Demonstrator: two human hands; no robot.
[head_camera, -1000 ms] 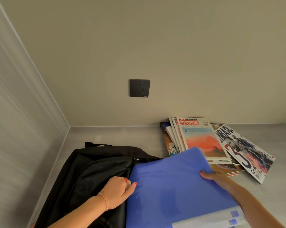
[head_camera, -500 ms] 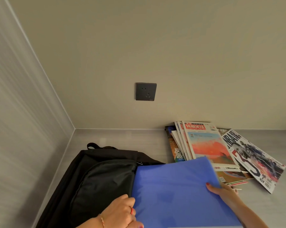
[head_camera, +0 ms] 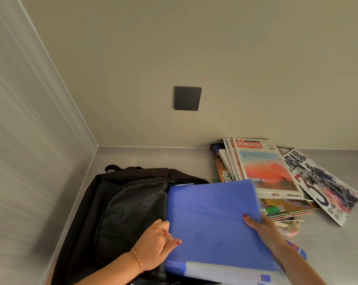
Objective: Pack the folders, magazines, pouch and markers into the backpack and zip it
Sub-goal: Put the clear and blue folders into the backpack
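A black backpack (head_camera: 120,208) lies flat on the grey table, its opening facing right. A blue folder (head_camera: 211,219) lies with its left edge at that opening. My right hand (head_camera: 262,229) grips the folder's right edge, thumb on top. My left hand (head_camera: 157,243) holds the backpack's opening edge next to the folder's left side. A fanned pile of magazines (head_camera: 264,171) lies to the right, against the back wall. A pink item (head_camera: 291,231) peeks out beside my right wrist. Another blue object (head_camera: 299,251) shows under my right forearm.
The table sits in a corner, with a wall on the left (head_camera: 29,140) and one behind carrying a dark socket (head_camera: 187,98). A basketball magazine (head_camera: 326,186) lies furthest right. Bare table surface (head_camera: 338,243) shows at the right front.
The view has tilted, so everything sits differently in frame. My right hand has slid along the folder's right edge. My left hand stays at the backpack opening.
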